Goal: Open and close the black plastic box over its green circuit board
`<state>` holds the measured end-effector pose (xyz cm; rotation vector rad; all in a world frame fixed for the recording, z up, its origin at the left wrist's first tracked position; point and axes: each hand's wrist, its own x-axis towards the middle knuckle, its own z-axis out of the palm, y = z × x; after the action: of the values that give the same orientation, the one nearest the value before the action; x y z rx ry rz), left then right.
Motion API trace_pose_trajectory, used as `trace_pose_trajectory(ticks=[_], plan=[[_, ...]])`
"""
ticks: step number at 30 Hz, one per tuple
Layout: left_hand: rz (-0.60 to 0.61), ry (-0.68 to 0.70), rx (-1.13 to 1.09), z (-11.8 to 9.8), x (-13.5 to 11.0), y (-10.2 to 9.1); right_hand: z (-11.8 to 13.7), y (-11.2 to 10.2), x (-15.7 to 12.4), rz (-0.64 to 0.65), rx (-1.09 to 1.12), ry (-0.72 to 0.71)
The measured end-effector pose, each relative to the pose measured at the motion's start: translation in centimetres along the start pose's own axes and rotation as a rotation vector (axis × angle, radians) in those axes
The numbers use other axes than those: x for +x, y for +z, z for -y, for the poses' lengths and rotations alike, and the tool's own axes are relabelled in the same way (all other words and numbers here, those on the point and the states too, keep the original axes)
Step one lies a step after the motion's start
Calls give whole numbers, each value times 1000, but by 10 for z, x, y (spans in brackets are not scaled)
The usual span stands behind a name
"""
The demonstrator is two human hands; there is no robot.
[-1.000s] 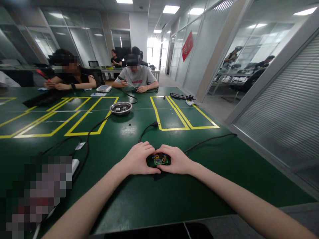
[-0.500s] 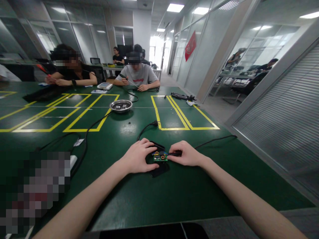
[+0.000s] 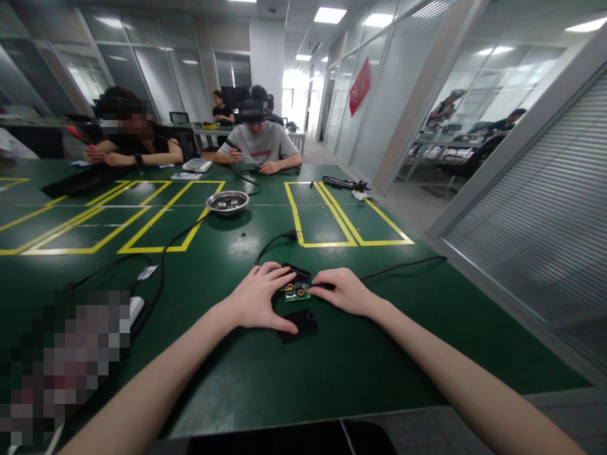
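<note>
A small green circuit board [image 3: 297, 293] with copper-wound coils sits between my hands, against a black plastic case half [image 3: 298, 273]. Nearer to me on the table lies a flat black cover [image 3: 301, 325]. My left hand [image 3: 258, 297] is spread open around the left side; its fingertips reach the case half and board, and its thumb rests at the cover's left edge. At the board's right end my right hand [image 3: 345, 291] pinches a black cable [image 3: 324, 286], whose end is partly hidden by the fingers.
A metal bowl [image 3: 227, 202] holding small metal parts stands beyond my hands. A black plug [image 3: 290, 234] lies behind the case. At left is a blurred-out object [image 3: 71, 366] beside cables. Two people sit across the green table, near a folded black tripod [image 3: 345, 184].
The gap between board and cover has widened, with my left thumb moving down from the board's edge onto the cover. My right hand stays at the cable end.
</note>
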<state>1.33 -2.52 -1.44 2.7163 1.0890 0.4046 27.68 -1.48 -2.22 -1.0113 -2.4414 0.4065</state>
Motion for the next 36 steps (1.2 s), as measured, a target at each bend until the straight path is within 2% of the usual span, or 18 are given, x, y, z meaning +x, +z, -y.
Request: trace_pose_trajectory(ticks=[4,9,17,31,36], plan=[[-40,13,0,0,1,-1,1,2,1,13,-36,54],[-95,-23,39,-5,4,-5,2,4,1,37,-39,43],[-59,-61,92,-15,4,-10,7,10,2,40,-69,27],[-105,-70,53,-6,5,-6,10,10,5,35,-129,84],[-201,-33,28,-2,4,-6,11,11,4,4,-101,119]])
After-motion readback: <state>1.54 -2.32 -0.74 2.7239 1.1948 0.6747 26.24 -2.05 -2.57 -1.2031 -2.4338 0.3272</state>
